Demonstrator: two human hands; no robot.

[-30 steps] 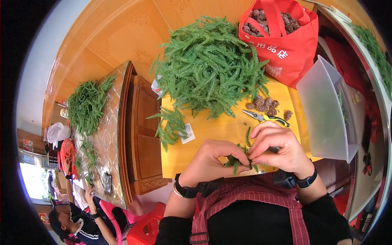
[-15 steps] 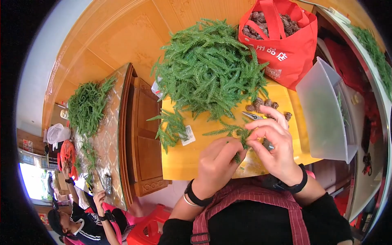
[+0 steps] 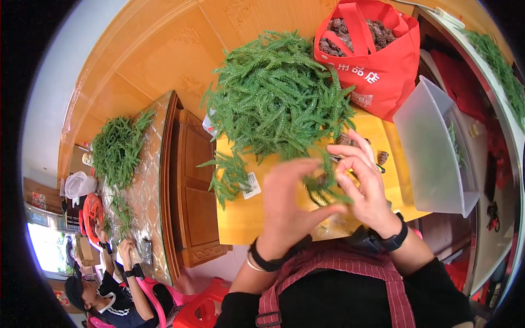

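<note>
Between my hands, over the yellow table, is a small green pine sprig. My right hand pinches its right side with thumb and forefinger, the other fingers curled loosely. Blurred by motion, my left hand curves round the sprig's left side, thumb and fingers wide apart. Its thumb tip reaches close to the right hand. Just beyond lie a few brown pine cones and a tool, mostly covered by my right hand.
A big heap of green pine sprigs fills the table's back. Left of my hands lie a smaller bunch and a white label. A red bag of cones and a clear plastic bin stand right. Another person works at the left table.
My left hand has gone from a closed grip on the sprig to spread thumb and fingers. The sprig has turned. The other person's hands have lowered.
</note>
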